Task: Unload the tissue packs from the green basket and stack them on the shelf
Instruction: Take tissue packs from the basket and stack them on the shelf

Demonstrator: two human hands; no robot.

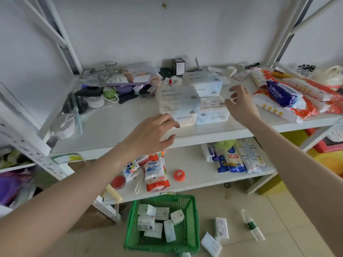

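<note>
A green basket [187, 243] stands on the floor below the shelf, with several white tissue packs [163, 222] loose inside. More tissue packs [187, 101] are stacked in the middle of the upper white shelf [115, 127]. My left hand [154, 134] hovers just in front of the stack's left side, fingers apart and holding nothing. To the right of the stack, my right hand [239, 104] is raised with its fingers spread, also holding nothing. Two tissue packs [219, 232] lie on the floor right of the basket.
Glass jars [109, 71], a hairbrush [76, 106] and small clutter fill the shelf's left and back. Red and blue wipe packets [285, 97] cover its right. The lower shelf [194, 175] holds packets, a puzzle cube and red lids. A plastic bottle [252, 227] lies on the floor.
</note>
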